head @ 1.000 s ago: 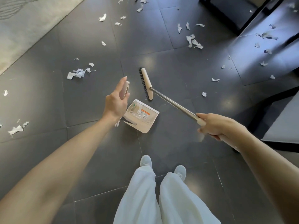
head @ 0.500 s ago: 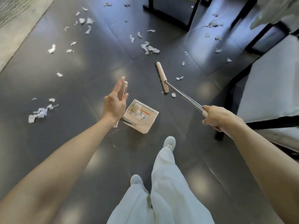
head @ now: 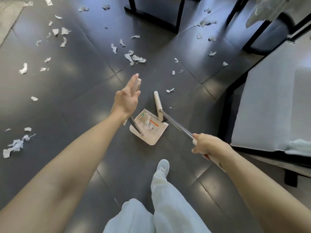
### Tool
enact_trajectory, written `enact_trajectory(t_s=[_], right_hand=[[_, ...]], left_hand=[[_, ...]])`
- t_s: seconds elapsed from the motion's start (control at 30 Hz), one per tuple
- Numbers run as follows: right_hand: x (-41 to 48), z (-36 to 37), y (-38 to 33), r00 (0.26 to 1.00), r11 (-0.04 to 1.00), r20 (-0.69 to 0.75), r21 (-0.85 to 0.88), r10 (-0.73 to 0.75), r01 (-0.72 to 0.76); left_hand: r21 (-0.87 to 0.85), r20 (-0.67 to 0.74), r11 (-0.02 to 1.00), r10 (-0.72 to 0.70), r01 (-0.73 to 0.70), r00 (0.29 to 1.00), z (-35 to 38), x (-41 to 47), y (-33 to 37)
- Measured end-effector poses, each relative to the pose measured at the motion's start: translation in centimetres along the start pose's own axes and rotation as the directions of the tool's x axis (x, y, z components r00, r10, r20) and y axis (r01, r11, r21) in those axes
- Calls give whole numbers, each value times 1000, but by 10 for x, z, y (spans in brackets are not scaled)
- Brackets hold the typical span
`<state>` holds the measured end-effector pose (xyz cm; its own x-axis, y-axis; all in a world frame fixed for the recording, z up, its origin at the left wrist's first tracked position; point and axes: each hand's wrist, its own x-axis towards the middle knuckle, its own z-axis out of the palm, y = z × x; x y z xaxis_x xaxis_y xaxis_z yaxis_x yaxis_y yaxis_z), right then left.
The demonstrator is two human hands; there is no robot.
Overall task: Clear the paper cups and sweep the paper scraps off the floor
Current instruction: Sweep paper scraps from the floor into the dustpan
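My left hand (head: 127,96) holds the top grip of the beige dustpan's upright handle, thumb against it and fingers extended along it. The dustpan (head: 149,128) stands on the dark tiled floor just below that hand, with crumpled scraps and an orange label inside. My right hand (head: 207,146) grips the metal broom handle (head: 176,125); the beige broom head (head: 158,105) rests at the pan's mouth. White paper scraps (head: 134,58) lie scattered over the floor ahead, with another clump of scraps (head: 15,146) at the left. No paper cups are in view.
Black table legs (head: 178,15) stand ahead at the top. A black-framed chair with a pale seat cushion (head: 272,105) fills the right side. A light rug edge (head: 8,19) shows top left. My legs and white shoe (head: 163,167) are below the dustpan.
I have stepped forward, so the scraps and the furniture are closer. The broom head has swung back from out in front to the dustpan's mouth. Both hands keep their holds.
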<state>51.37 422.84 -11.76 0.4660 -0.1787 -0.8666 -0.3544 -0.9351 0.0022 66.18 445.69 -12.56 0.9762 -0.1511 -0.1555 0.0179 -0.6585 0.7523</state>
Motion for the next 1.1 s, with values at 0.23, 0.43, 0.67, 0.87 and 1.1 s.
enact_trajectory(t_s=[0.23,0.43,0.67,0.87,1.1], right_hand=[[-12,-34,66,993,940,113,341,-22,-18],[2,-83,84,1000,879,-13,476,17,-9],[55,-155,72,976,938,-163,339,141,-79],[131,-218,63,951,958,-198,207,239,-197],[169,-239,34,989,988,-59,83,135,-130]], left_hand=[[26,9,1000,-5,5,1000,4,31,25],[-24,-11,1000,19,-19,1000,15,61,47],[-1,5,999,37,-37,999,22,124,69],[-46,68,999,17,-14,998,35,191,81],[-40,63,999,-25,28,998,29,253,87]])
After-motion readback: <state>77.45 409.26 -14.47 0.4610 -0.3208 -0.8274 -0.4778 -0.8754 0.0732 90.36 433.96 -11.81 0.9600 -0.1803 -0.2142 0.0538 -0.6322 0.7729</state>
